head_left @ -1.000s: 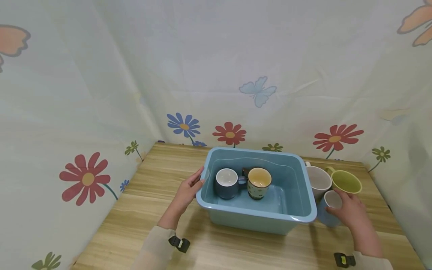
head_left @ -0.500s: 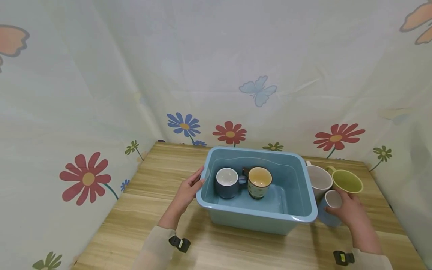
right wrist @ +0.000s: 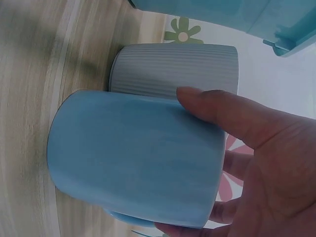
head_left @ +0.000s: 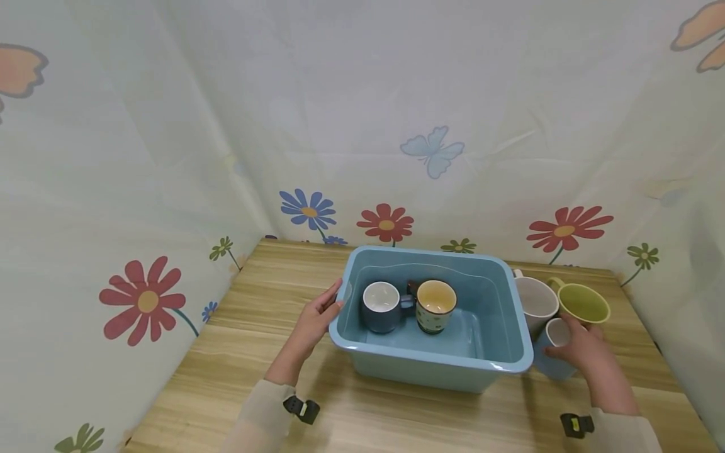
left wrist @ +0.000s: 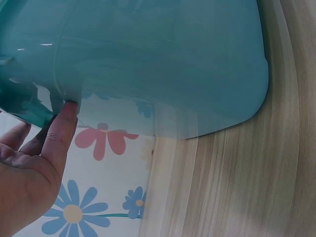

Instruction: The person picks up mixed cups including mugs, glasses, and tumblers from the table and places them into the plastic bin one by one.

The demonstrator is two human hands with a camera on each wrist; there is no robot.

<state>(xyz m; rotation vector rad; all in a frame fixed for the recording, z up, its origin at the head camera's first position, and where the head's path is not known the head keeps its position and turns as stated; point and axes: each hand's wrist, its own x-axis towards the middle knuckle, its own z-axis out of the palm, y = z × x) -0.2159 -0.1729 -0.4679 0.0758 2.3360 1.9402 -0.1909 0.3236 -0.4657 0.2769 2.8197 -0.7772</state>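
Observation:
My left hand (head_left: 311, 324) lies with fairly straight fingers against the outer left side of a blue plastic basin (head_left: 425, 368), right at its rim; the left wrist view shows a fingertip (left wrist: 70, 106) on the wall. Beyond the basin's right end, my right hand (head_left: 591, 355) grips a light blue mug (right wrist: 133, 158) near its rim, thumb on one side and fingers on the other. The mug stands upright beside a ribbed whitish mug (right wrist: 173, 69) and a yellow-green mug (head_left: 586, 305). Part of its rim is hidden by my hand.
Inside the basin stand a dark blue mug (head_left: 381, 318) with a white interior and a patterned mug (head_left: 433, 321) with a cream interior. The wooden table (head_left: 272, 277) ends at a flowered cloth backdrop (head_left: 340, 157) behind and at both sides.
My right hand and the light blue mug's rim have shifted very slightly. The left hand, the basin and the mugs in it stay where they were.

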